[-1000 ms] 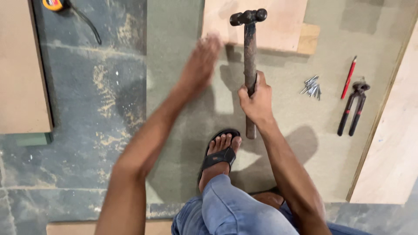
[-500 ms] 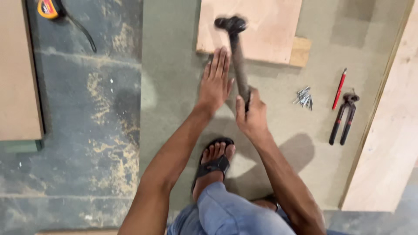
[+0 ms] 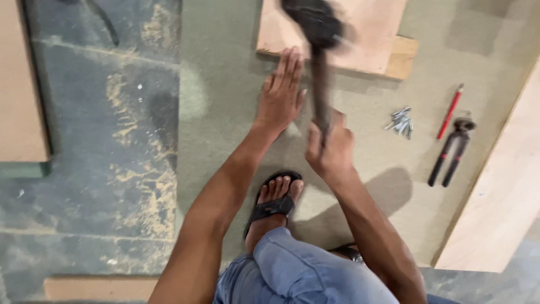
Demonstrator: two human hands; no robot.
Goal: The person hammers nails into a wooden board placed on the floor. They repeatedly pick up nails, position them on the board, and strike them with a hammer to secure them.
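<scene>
My right hand [image 3: 331, 149] grips the dark handle of a hammer [image 3: 319, 84]; its black head is blurred with motion and raised over a pale plywood piece [image 3: 365, 34] at the top. My left hand [image 3: 281, 93] lies flat and open on the grey-green board [image 3: 225, 112], fingertips at the near edge of the plywood piece, just left of the hammer handle. My sandalled foot [image 3: 274, 204] rests on the board below the hands.
A small heap of nails [image 3: 400, 120], a red pencil [image 3: 450, 111] and red-handled pincers [image 3: 451, 152] lie to the right. A large plywood sheet [image 3: 500, 197] borders the right; another board [image 3: 19, 84] lies left. Sawdust streaks the stone floor [image 3: 129, 141].
My left hand came down from the air and settled flat beside the plywood piece. The hammer swung down and is blurred again now, head higher in view. The view shifted slightly.
</scene>
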